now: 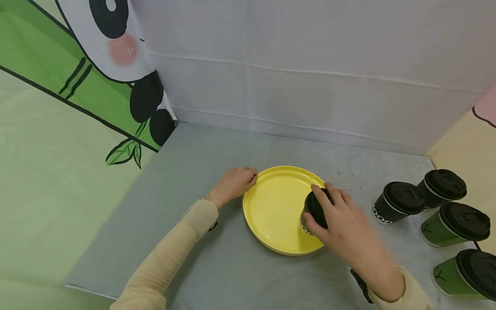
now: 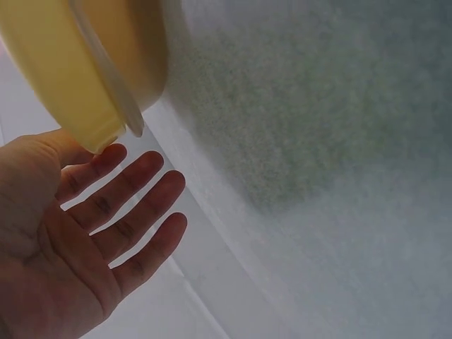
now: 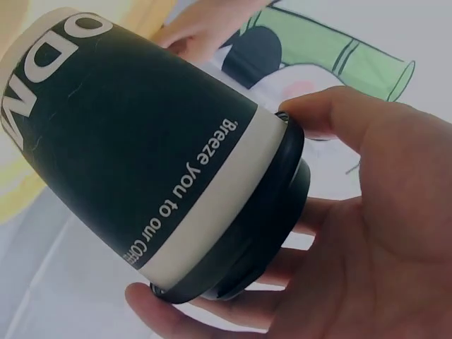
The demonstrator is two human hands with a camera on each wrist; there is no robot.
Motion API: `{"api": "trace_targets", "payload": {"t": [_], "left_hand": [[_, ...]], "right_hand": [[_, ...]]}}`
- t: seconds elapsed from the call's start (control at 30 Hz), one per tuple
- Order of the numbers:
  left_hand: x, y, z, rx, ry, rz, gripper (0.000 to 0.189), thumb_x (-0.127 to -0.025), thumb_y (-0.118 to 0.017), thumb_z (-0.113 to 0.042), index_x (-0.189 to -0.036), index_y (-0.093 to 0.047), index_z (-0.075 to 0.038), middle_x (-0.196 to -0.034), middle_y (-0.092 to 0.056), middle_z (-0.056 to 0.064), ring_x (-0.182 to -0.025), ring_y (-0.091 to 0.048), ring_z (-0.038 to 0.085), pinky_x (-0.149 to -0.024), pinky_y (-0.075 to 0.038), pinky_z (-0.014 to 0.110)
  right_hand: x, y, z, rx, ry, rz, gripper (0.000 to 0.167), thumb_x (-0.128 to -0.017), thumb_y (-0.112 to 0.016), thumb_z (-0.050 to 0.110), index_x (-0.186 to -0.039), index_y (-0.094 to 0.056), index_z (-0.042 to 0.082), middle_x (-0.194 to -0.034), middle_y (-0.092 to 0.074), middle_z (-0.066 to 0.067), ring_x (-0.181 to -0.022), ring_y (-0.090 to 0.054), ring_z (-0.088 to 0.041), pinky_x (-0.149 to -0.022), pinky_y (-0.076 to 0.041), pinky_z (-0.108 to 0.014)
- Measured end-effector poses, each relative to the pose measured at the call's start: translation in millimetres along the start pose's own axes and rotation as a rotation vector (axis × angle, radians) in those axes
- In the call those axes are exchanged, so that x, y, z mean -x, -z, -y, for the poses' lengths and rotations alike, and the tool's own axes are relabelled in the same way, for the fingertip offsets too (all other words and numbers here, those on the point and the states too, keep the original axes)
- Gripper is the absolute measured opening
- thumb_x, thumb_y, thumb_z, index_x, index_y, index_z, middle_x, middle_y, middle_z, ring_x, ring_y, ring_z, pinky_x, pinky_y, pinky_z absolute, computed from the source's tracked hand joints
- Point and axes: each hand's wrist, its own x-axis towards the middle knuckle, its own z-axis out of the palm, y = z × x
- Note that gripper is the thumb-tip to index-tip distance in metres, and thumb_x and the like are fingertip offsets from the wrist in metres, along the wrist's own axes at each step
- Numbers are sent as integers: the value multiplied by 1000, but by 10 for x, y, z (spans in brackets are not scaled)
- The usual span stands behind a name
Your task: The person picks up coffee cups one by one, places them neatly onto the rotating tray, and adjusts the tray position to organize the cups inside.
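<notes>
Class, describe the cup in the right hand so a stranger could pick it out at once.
Find the grey table, then the round yellow plate on it. At the plate's right side, the right hand grips a dark, black-lidded cup. Unlike the four cups standing farther right, this one is held.

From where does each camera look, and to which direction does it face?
Head: worn on the person's head, facing forward and down at the yellow plate; left hand, right hand and beige sleeves show.
Left wrist: on that wrist, looking low past the palm at the plate's edge; only the left hand shows.
Right wrist: on that wrist, facing the black lidded paper cup and panda-print backdrop; the right hand shows, plus part of the left hand.
Head and left wrist views share the plate and the left hand.
</notes>
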Motion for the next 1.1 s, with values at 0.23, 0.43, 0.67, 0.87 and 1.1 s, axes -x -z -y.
{"api": "trace_targets", "payload": {"t": [0.23,0.43,0.67,0.87,1.1], "left_hand": [[2,-21,16,-3,5,7,18,-104,-55,-17,-103,-70,-8,-85,-66,5,-62,-53,12,-57,-45,26],[13,-19,20,-6,8,5,18,-105,-54,-17,-102,-70,-9,-83,-65,4,-61,-52,12,-56,-44,26],[30,-22,8,-8,-1,-7,18,-105,-54,-17,-102,-70,-9,-81,-64,4,-59,-50,11,-56,-42,26],[25,-22,-7,0,7,-6,18,-104,-54,-16,-102,-70,-7,-81,-64,5,-60,-50,12,-57,-43,27],[26,-41,-31,-4,11,-11,17,-104,-54,-16,-101,-69,-8,-79,-63,4,-59,-50,12,-56,-43,27]], "right_hand": [[2,-142,136,-17,19,72,57,-96,-62,40,-144,-52,12,-142,-52,-23,-122,-55,-43,-80,-53,-58],[10,-251,220,-21,54,70,54,-94,-64,37,-141,-56,12,-140,-55,-21,-120,-57,-38,-75,-54,-55],[8,-327,234,-18,89,62,53,-93,-67,36,-139,-57,11,-138,-56,-21,-117,-59,-38,-75,-54,-54],[-10,-374,206,-7,102,71,54,-93,-68,37,-139,-57,12,-138,-55,-20,-117,-58,-37,-74,-55,-52],[-10,-422,146,-5,119,55,54,-93,-69,37,-139,-57,12,-137,-56,-21,-115,-59,-38,-70,-55,-51]]}}
